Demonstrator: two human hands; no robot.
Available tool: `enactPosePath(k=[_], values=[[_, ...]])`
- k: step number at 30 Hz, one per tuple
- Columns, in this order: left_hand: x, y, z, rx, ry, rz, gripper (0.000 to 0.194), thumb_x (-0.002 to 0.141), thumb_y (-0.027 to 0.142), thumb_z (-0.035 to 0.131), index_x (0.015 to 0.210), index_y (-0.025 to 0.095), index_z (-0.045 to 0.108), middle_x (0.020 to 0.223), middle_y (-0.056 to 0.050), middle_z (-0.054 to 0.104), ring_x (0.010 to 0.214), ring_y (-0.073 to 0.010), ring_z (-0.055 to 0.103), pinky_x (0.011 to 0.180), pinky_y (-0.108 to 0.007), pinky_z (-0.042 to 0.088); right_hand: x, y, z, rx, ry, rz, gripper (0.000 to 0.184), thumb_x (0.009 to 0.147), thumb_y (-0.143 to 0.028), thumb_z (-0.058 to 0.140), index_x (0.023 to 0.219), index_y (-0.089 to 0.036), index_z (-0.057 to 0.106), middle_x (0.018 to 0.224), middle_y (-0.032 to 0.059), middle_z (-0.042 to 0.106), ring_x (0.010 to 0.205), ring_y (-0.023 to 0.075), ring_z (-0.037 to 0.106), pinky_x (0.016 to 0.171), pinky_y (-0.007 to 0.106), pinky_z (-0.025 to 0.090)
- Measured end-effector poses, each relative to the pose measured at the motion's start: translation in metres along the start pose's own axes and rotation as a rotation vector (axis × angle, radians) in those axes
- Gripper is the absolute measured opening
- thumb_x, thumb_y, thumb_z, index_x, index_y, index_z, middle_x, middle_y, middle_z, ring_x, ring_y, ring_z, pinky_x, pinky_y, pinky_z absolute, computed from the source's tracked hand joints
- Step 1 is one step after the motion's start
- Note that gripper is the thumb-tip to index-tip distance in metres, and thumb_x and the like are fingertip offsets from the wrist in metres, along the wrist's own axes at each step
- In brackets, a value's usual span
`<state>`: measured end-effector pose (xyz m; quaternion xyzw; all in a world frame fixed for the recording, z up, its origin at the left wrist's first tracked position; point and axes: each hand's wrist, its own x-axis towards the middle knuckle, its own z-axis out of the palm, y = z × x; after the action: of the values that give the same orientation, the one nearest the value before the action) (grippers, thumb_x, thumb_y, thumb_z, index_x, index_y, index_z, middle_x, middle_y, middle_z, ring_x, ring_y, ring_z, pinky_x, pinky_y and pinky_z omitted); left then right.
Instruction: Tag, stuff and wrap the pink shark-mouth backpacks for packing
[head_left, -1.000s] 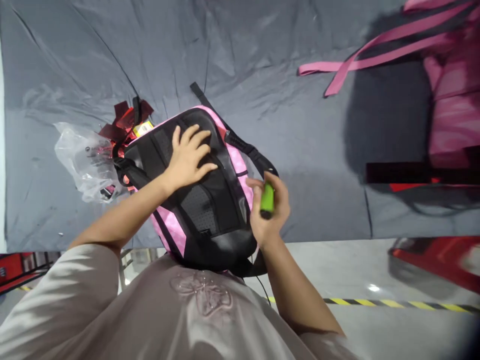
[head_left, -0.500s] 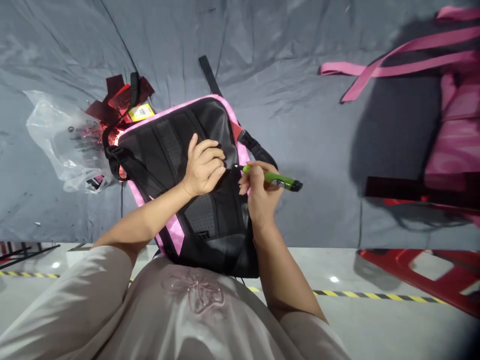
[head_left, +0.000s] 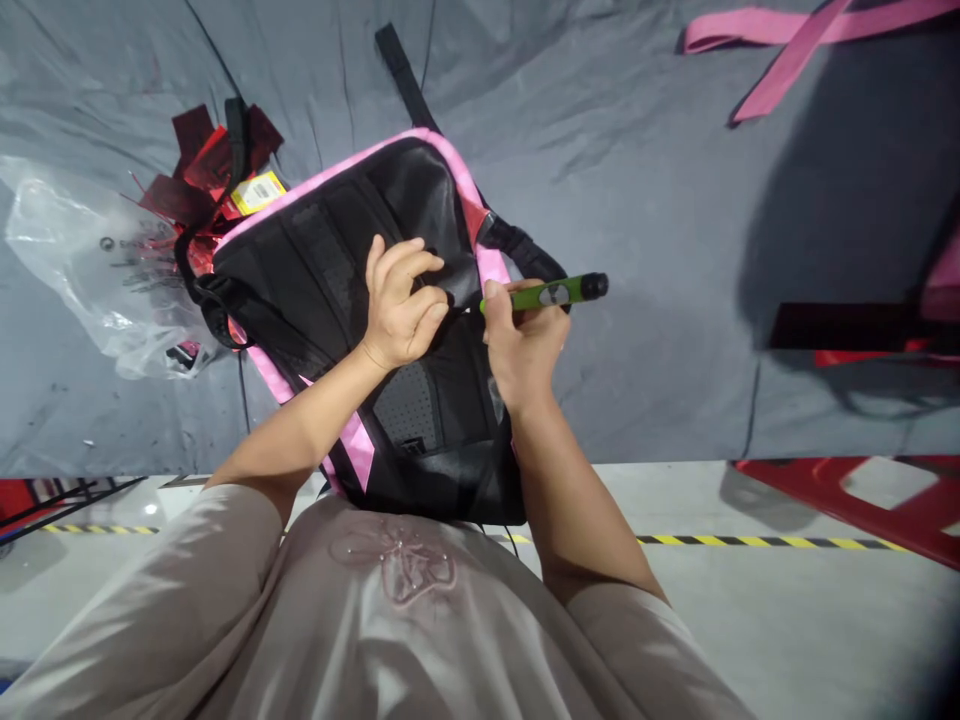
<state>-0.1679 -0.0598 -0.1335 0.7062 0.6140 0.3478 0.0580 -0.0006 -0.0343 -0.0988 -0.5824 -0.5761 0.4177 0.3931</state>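
Note:
A black backpack (head_left: 315, 240) with pink edging lies back panel up against my body. My left hand (head_left: 401, 305) is over its middle, thumb and index finger pressed together and the other fingers curled. Whatever dark bit they pinch blends into the black fabric. In my right hand (head_left: 525, 345), by the bag's right edge, is a green pen-shaped tool (head_left: 555, 294) with a black end. Its narrow tip points left, close to my left fingertips. A black strap with a buckle (head_left: 514, 240) runs out beside the right hand.
Left of the backpack lie a clear plastic bag (head_left: 67, 270), red tags (head_left: 199, 150) and a yellow-and-white label (head_left: 259, 192). Pink straps (head_left: 795, 50) rest on the grey cloth-covered table (head_left: 637, 180). A red stool (head_left: 862, 505) stands at the lower right, near a striped floor line (head_left: 750, 541).
The view has shifted, with the table items higher in it. The green tool now lies tilted the other way, its black end raised. My left hand's fingers have spread slightly.

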Motion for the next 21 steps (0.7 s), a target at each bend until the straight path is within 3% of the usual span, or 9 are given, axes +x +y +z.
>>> enactPosePath(k=[7,14,18,21], values=[[-0.0018,-0.0053,0.0028,-0.019,-0.040,-0.015,0.061,0.099,0.067,0.015,0.089,0.024,0.057,0.120,-0.005,0.059,0.138,-0.0303,0.043,0.123,-0.064,0.009,0.0010,0.0060,0.0052,-0.038,0.017,-0.036,0.039,0.092,-0.057,0.057,0.076,-0.020,0.057,0.061,-0.0035,0.055,0.054,0.0125,0.053,0.056,0.029,0.046],[-0.0011,-0.0012,0.0028,-0.051,-0.077,-0.071,0.061,0.095,0.072,0.024,0.088,0.024,0.059,0.119,-0.007,0.059,0.139,-0.0341,0.039,0.121,-0.067,0.012,0.0011,0.0015,0.0073,-0.004,0.037,0.010,0.036,0.092,-0.053,0.059,0.075,-0.021,0.057,0.062,-0.0037,0.052,0.055,0.0128,0.052,0.058,0.030,0.047],[-0.0005,-0.0010,0.0027,-0.035,-0.090,-0.089,0.063,0.095,0.073,0.020,0.088,0.024,0.060,0.116,-0.007,0.059,0.139,-0.0332,0.040,0.121,-0.066,0.012,0.0009,0.0040,0.0080,-0.010,0.042,0.033,0.035,0.092,-0.051,0.061,0.073,-0.021,0.056,0.059,-0.0041,0.048,0.053,0.0132,0.050,0.057,0.031,0.047],[-0.0008,-0.0022,0.0031,-0.065,-0.094,-0.092,0.060,0.095,0.072,0.025,0.089,0.024,0.061,0.118,-0.006,0.059,0.138,-0.0340,0.040,0.121,-0.066,0.012,0.0010,0.0052,0.0084,0.042,0.041,0.088,0.035,0.091,-0.052,0.063,0.075,-0.021,0.057,0.060,-0.0034,0.048,0.060,0.0148,0.055,0.058,0.030,0.049]])
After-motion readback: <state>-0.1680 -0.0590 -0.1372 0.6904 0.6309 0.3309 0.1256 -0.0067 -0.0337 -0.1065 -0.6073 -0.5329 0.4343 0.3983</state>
